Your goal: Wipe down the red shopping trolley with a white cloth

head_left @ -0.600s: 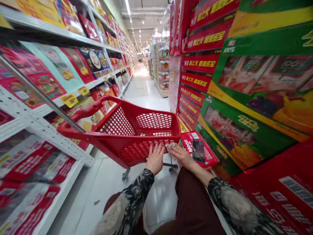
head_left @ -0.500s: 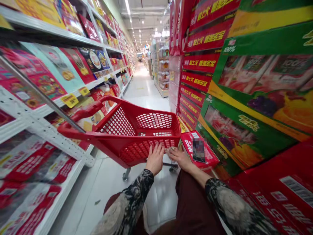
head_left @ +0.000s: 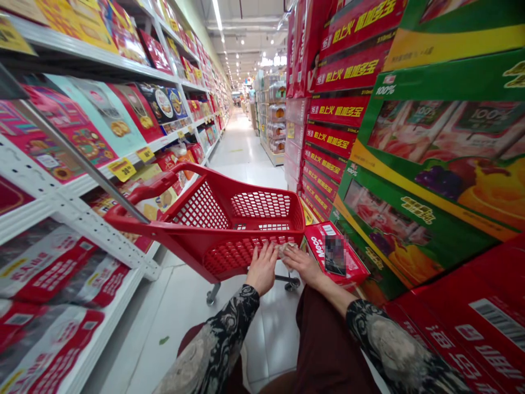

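Note:
A red shopping cart stands crosswise in front of me, its basket showing nothing inside. My left hand lies with its fingers spread against the near side of the basket, holding nothing. Just to its right, my right hand has its fingers bent over a crumpled pale cloth or tissue at the basket's near right corner. Beside that hand a red box carries a dark phone-like object, partly blurred out.
Shelves of packaged goods line the left, with a slanted metal pole before them. Stacked red cartons and green juice cartons rise at the right. A white-tiled aisle runs ahead.
The view has shifted slightly, so the cart and shelves appear a little farther right. Both hands keep nearly the same places and poses.

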Motion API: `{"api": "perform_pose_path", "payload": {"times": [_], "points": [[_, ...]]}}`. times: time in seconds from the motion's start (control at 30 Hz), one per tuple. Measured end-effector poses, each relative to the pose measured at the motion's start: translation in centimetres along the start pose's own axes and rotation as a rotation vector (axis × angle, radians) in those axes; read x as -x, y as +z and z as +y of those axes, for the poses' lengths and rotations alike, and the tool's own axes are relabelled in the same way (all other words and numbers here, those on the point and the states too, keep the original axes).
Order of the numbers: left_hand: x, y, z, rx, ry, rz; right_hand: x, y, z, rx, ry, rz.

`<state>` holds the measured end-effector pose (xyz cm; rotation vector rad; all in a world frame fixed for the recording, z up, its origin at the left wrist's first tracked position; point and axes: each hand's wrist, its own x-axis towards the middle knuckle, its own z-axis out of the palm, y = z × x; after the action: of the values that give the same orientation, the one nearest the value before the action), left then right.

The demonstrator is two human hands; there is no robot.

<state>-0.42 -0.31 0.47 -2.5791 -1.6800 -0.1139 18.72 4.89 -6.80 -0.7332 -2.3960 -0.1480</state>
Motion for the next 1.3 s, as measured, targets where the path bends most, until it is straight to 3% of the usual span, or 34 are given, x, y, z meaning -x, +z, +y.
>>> {"api": "perform_pose_path", "payload": {"times": [0.07,0.13,0.27,0.33,0.4,0.47,0.57,0.67,0.77,0.87,1.07,1.2,1.3], "points": [[0.2,-0.2,-0.3,0.003,0.007,0.021,0.3,0.8,-1.1,-0.017,0.001,-0.064],[0.3,-0.7,-0.9,0.003,0.030,0.069,0.1,0.3,-2.1,-0.057,0.020,-0.047],[0.5,-2.5,-2.7,-0.029,0.054,0.221,-1.6,-3.6,-2.0,-0.100,0.166,0.241],[0.5,-3.5,-3.8,-0.055,-0.022,0.273,-2.5,-5.4,-0.9,-0.071,0.279,0.366],[0.5,-4.2,-4.9,-0.079,-0.136,0.289,-3.3,-5.9,0.1,-0.038,0.371,0.385],[0.5,-4.5,-5.7,-0.097,-0.223,0.272,-4.1,-5.2,0.4,-0.022,0.411,0.331],[0.5,-4.5,-6.4,-0.111,-0.258,0.231,-6.3,-2.9,-1.0,-0.007,0.425,0.251],[0.5,-4.7,-6.3,-0.108,-0.267,0.203,-9.2,-1.0,-3.6,-0.003,0.355,0.209],[0.5,-5.2,-6.2,-0.092,-0.278,0.166,-10.8,-0.4,-5.0,-0.014,0.254,0.190],[0.5,-5.5,-6.3,-0.082,-0.270,0.147,-9.7,-1.0,-4.0,-0.009,0.248,0.190],[0.4,-4.6,-6.3,-0.082,-0.277,0.167,-5.0,-3.3,-0.4,0.014,0.411,0.300],[0.4,-4.3,-6.1,-0.093,-0.286,0.177,-6.7,-2.4,-2.5,-0.003,0.456,0.269],[0.5,-4.8,-6.0,-0.085,-0.277,0.160,-9.3,-1.3,-5.0,-0.080,0.391,0.229]]}}
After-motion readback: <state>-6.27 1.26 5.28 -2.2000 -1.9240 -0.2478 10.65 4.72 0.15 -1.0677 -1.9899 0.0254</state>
